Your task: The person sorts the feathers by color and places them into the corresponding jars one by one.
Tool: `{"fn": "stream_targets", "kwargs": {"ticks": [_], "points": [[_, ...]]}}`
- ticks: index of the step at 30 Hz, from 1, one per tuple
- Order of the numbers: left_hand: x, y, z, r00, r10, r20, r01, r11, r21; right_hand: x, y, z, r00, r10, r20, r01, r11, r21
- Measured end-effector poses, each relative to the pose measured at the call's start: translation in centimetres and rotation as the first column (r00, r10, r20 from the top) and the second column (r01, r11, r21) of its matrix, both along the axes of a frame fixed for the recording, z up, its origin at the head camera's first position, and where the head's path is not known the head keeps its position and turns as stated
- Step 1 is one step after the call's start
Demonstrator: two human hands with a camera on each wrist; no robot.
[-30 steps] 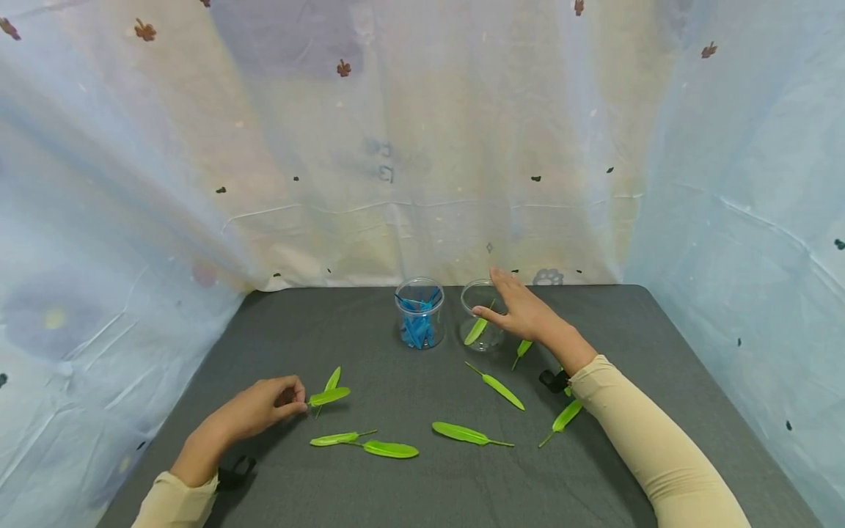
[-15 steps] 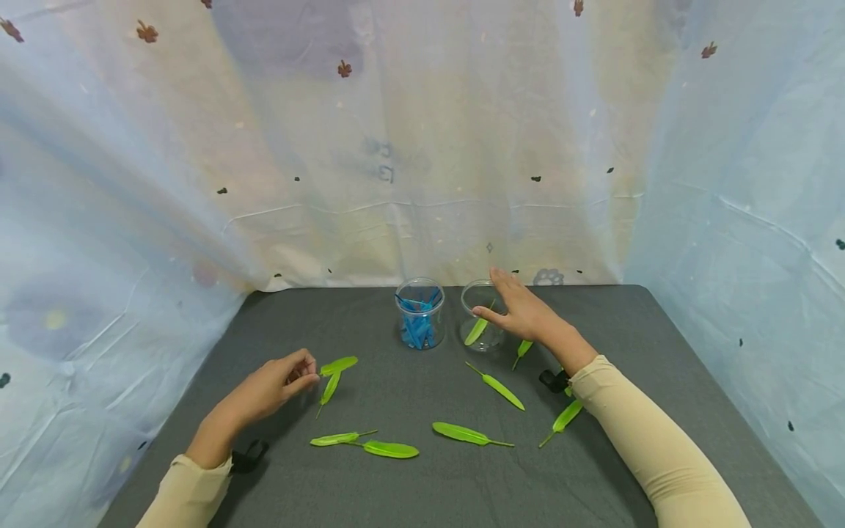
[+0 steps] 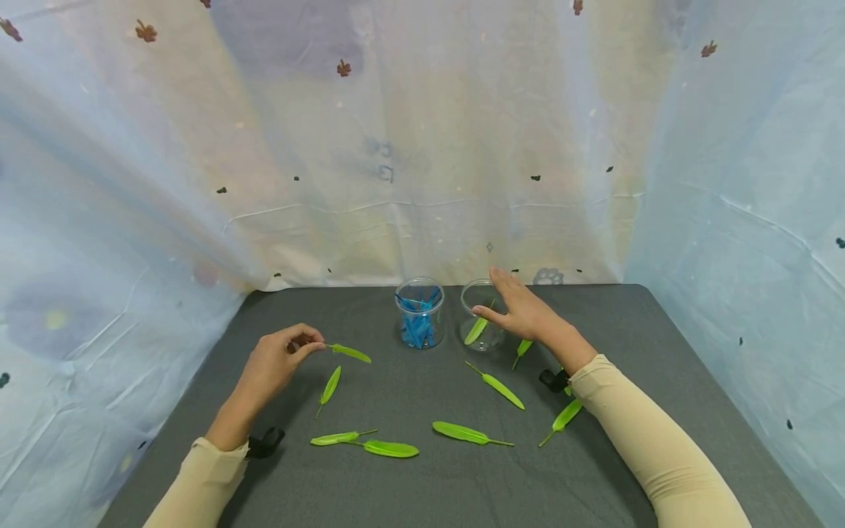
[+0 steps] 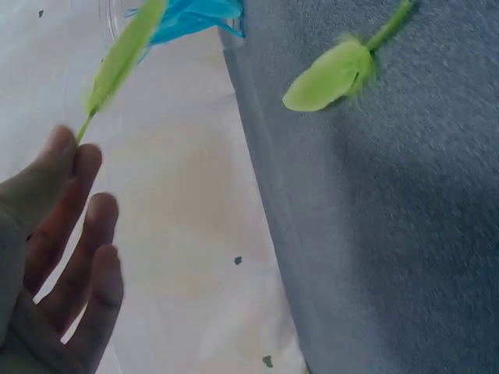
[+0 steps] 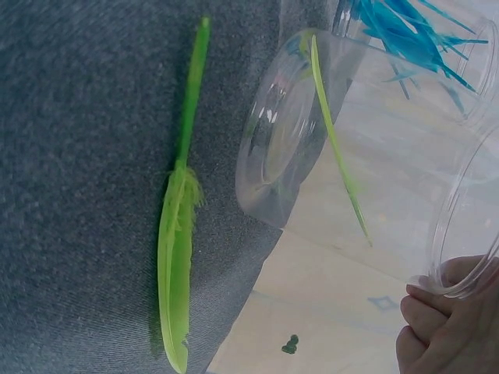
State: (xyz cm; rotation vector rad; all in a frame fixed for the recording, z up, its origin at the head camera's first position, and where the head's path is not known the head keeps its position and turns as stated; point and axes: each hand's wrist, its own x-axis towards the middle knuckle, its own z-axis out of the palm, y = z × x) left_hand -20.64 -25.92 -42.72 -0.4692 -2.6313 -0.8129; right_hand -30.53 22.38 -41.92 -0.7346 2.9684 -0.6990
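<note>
My left hand (image 3: 280,359) pinches a green feather (image 3: 351,353) by its quill between thumb and fingertips, raised above the table. In the left wrist view, this feather (image 4: 125,58) points up and away from the fingers. On the table near that hand lies another green feather (image 3: 329,389). My right hand (image 3: 524,312) holds the rim of a clear plastic jar (image 3: 494,339), thumb and fingers spread around its right side. Inside this jar leans one green feather (image 3: 476,331). In the right wrist view, the fingers (image 5: 427,323) are right at the jar's rim.
A second clear jar (image 3: 419,314) with several blue feathers stands left of the held one. More green feathers lie on the grey table (image 3: 396,499), including one at the middle (image 3: 462,433) and one by the right sleeve (image 3: 562,422). A patterned curtain (image 3: 422,147) hangs behind.
My left hand has lifted its feather off the table and moved it away from me and slightly right, clear of the feather beneath. The right hand and jar have stayed in place.
</note>
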Motion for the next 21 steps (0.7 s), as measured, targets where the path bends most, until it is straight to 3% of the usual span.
{"fn": "stream_targets", "kwargs": {"ticks": [11,21], "points": [[-1.1,1.2,0.6,0.989,-0.013,-0.15,0.019,0.999,0.039,0.0,0.1,-0.1,1.0,-0.006,0.013,0.006,1.0,0.009],[-2.2,3.3,1.9,0.979,0.017,-0.203,0.002,0.996,0.09,0.0,0.0,0.0,1.0,-0.008,0.017,0.008,1.0,0.001]]}}
